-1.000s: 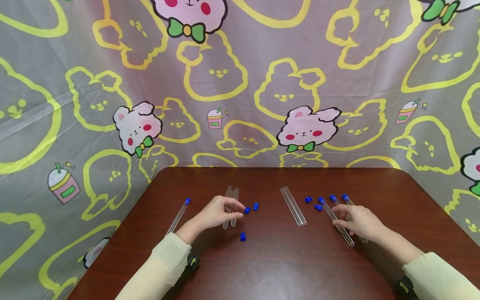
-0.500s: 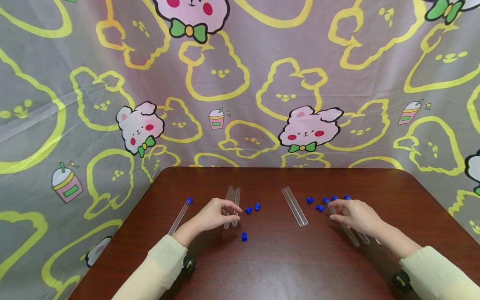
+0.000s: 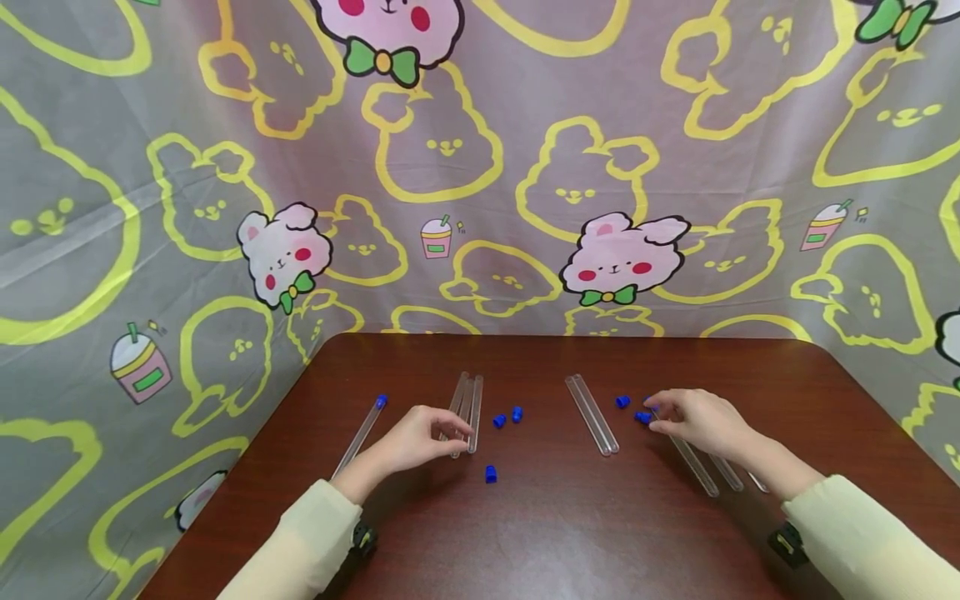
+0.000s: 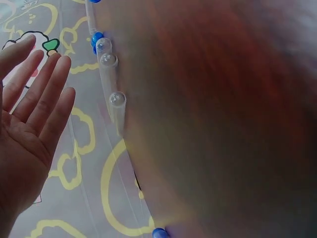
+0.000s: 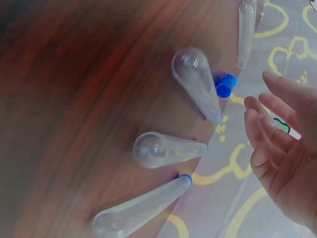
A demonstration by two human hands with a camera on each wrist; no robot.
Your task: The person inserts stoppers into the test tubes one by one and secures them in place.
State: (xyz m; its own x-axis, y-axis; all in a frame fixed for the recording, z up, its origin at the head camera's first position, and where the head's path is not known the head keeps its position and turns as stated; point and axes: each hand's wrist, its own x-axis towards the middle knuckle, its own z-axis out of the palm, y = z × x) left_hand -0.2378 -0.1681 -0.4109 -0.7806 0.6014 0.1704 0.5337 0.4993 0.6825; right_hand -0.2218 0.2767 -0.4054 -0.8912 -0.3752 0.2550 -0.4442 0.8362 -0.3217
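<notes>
My left hand (image 3: 422, 440) hovers beside a group of clear uncapped test tubes (image 3: 477, 412), covering part of them. In the left wrist view this hand (image 4: 37, 116) has its fingers extended and holds nothing. My right hand (image 3: 705, 421) is over the three blue-capped tubes (image 3: 699, 467) on the right and hides most of their caps. Its fingertips are right by a loose blue cap (image 3: 642, 417). The right wrist view shows the palm of the right hand (image 5: 285, 158) with loosely bent fingers and nothing between them. Another blue cap (image 3: 622, 402) lies just behind.
Two uncapped tubes (image 3: 592, 415) lie side by side in the middle of the brown table (image 3: 555, 533). Three loose blue caps, one of them the front cap (image 3: 491, 474), lie near the left group. One capped tube (image 3: 362, 437) is at far left. A patterned cloth (image 3: 480, 183) hangs behind.
My right hand has moved left and away from me, off the capped tubes' middles toward the loose caps. My left hand has drawn back slightly to the left, away from the caps.
</notes>
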